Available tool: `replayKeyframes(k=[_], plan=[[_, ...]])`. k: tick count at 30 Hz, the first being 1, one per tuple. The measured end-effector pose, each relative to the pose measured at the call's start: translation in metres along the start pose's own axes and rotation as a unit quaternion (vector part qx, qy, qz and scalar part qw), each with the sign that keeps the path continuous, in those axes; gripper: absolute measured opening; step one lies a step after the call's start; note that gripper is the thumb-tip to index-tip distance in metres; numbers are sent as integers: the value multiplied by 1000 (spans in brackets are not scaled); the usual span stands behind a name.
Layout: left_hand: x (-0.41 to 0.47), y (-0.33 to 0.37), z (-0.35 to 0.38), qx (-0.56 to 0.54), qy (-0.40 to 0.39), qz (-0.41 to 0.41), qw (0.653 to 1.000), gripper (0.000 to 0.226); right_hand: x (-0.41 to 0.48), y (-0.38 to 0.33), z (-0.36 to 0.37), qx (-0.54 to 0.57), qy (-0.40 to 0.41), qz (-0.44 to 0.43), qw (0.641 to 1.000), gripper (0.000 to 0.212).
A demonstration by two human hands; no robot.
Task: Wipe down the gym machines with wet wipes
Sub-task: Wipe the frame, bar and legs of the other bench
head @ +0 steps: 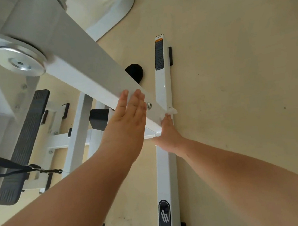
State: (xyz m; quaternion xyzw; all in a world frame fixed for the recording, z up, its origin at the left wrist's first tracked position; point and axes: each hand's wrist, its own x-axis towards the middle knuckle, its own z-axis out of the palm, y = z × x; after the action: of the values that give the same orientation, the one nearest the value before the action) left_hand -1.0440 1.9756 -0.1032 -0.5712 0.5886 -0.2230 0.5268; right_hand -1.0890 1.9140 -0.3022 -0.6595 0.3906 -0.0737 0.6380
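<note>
A white gym machine fills the left and middle of the view. Its slanted white beam [84, 68] runs down from a silver pivot disc [18, 59] to a white floor bar [162, 93]. My left hand [128, 118] lies flat against the near side of the beam's lower end, fingers straight and together, holding nothing. My right hand [167, 136] is at the joint where the beam meets the floor bar, pressing a small white wet wipe [171, 111] against the metal; only a crumpled corner of the wipe shows past my fingertips.
A black ribbed footplate [28, 140] and a black strap [12, 169] sit at the left. Black rubber pads [135, 73] lie under the beam. The beige floor [242, 84] spreads to the right. Another white machine base [112, 15] stands at the top.
</note>
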Motion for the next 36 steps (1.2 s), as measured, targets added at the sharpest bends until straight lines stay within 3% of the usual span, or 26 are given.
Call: replayKeyframes(k=[5,9,14,18,22,25,27,30,36], plan=[[2,2,7,16,9,2,1000,77,-22,-2,11,-31,16,-84,996,112],[6,1,5,19,-1,10,1000,74,4,1,-12,-25,-26,22,999,106],[6,1,1,8,-21,9,1000,76,2,-17,-24,-30,-58,-6,998,118],[-3,-1,-8,-41,-13,22,999,71,-31,-1,-2,-53,-73,16,996,112],[-39,9,6,-111,-29,13,993,65,-39,-14,-1,-13,-30,23,999,99],[-74,28,22,-206,-104,-24,973,66,-48,-11,1,-130,-39,-7,991,89],[-102,57,32,-286,-176,-37,941,71,-65,4,15,-285,-123,-52,949,84],[-140,113,43,-409,-266,-36,872,76,-85,34,37,-525,-219,-153,808,83],[-192,192,52,-558,-345,15,754,79,-137,75,39,-668,-234,-293,643,84]])
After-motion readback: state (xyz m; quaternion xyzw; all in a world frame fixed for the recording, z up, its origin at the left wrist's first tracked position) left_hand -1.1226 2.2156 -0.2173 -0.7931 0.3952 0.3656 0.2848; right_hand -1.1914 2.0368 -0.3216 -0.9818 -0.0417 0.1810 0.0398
